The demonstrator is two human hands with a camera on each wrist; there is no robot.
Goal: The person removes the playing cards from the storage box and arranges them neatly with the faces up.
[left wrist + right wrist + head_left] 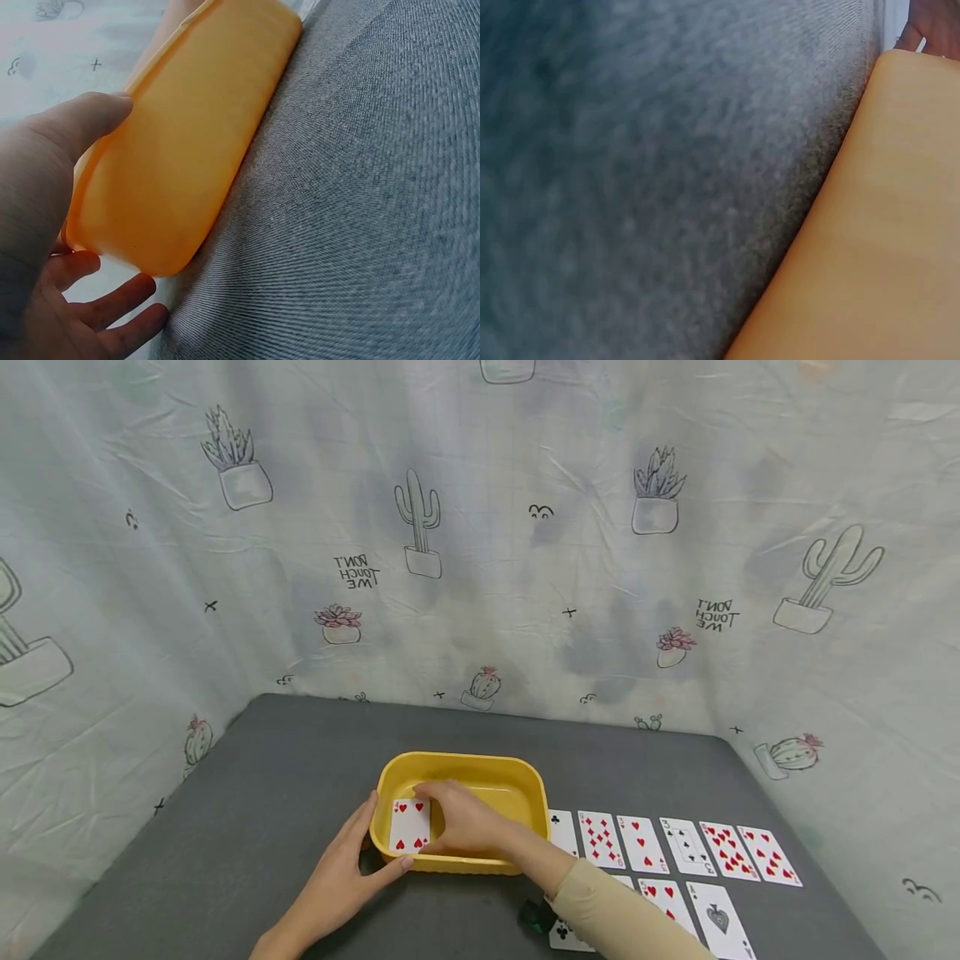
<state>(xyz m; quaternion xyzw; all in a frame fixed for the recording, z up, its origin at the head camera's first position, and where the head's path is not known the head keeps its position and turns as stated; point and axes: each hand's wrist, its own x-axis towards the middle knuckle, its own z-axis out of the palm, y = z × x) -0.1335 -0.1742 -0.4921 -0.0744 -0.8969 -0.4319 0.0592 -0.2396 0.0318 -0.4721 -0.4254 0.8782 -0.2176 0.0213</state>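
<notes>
A yellow plastic tray (453,865) stands on the dark cloth. My left hand (341,870) grips its near left corner, thumb at the front rim and fingers round the left end. In the left wrist view the thumb presses the tray's wall (172,150) while the other fingers spread at its end. My right hand (468,818) reaches inside over the front rim. Its thumb and fingertips pinch the right part of a four of hearts playing card (409,827), which is face up at the tray's left end. The right wrist view shows the tray's outer wall (877,225), not the right fingers.
Face-up playing cards (641,843) lie in two rows to the tray's right, the nearer row partly covered by the right sleeve (615,906). An ace of spades (720,918) is at its right end. A patterned curtain (480,543) hangs behind the table (315,735).
</notes>
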